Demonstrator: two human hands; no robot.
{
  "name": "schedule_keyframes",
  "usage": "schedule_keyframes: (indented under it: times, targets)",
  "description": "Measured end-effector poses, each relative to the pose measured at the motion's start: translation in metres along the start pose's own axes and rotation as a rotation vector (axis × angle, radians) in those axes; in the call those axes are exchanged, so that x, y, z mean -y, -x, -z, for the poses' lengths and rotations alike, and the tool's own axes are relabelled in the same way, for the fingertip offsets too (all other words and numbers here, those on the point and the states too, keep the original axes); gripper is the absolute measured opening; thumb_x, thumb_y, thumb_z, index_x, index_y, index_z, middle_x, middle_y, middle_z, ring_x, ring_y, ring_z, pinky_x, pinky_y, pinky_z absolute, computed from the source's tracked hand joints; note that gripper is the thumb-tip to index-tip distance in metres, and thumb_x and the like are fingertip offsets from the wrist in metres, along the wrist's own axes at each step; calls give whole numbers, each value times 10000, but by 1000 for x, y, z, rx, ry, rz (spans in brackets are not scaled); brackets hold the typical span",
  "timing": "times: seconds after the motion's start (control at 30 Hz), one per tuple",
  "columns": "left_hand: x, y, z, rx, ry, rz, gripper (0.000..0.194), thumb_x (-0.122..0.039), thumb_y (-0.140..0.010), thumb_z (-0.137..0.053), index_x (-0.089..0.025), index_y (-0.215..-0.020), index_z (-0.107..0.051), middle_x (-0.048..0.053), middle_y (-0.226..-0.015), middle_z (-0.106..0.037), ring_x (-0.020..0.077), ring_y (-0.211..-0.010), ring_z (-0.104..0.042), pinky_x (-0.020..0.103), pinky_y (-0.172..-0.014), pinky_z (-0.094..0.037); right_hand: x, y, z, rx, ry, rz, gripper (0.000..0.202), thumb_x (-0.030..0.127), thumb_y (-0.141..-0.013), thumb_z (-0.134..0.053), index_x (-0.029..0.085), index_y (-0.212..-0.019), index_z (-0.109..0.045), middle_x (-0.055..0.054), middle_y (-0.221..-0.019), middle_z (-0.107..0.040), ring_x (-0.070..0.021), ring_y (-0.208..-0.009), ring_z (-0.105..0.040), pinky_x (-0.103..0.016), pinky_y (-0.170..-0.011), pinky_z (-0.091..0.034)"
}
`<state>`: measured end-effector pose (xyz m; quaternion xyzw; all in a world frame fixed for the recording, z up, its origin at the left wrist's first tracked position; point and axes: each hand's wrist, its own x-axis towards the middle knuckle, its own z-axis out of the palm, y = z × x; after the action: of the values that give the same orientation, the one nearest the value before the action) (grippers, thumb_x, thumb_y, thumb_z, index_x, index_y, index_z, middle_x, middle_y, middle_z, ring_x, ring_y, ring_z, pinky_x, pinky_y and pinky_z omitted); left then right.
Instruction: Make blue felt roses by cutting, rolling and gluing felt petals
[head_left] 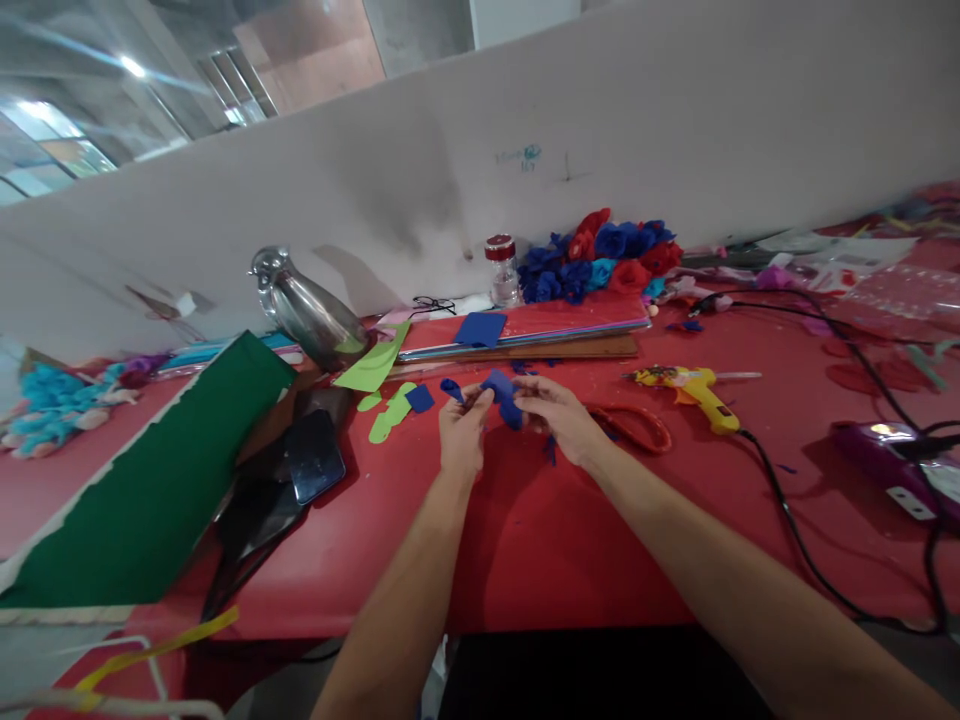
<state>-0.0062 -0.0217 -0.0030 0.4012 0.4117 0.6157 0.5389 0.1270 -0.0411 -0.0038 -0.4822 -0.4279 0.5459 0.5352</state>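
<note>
A small piece of blue paper (pixel 502 392) is held between my two hands above the red table (pixel 525 530). My left hand (pixel 465 425) pinches its left edge between thumb and fingers, and a rolled blue piece (pixel 451 389) sticks up at those fingertips. On the other side my right hand (pixel 555 412) has its thumb and fingers closed on the right edge of the blue paper. Left of my hands lie a small blue square (pixel 420 398) and light green paper cutouts (pixel 391 413).
A metal jug (pixel 315 310) and a black phone (pixel 315 457) are at the left, near green paper (pixel 172 490). Behind stand a glass jar (pixel 503 275) and paper flowers (pixel 600 258). A yellow glue gun (pixel 705 395) with a black cable lies right, near orange-handled scissors (pixel 649 425).
</note>
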Motion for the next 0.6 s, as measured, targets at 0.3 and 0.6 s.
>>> schedule_keyframes:
  times: [0.3, 0.6]
  targets:
    - [8, -1, 2, 85, -22, 81, 340, -370, -544, -774, -156, -785, -667, -74, -498, -452, 27, -426, -305, 191, -445, -257, 8, 4, -3, 42, -157, -24, 257, 390, -595, -696, 190, -676, -556, 47, -496, -586, -83, -442, -511, -188, -435, -325]
    - [-12, 2, -1, 129, -199, 74, 289, -367, -505, -794, -168, -681, -682, 15, -664, -645, 129, -633, -555, 251, -630, -461, 12, 3, -1, 146, 172, -29, 65, 186, -673, -598, 184, -612, -575, 73, -422, -527, -68, -397, -468, -174, -434, -346]
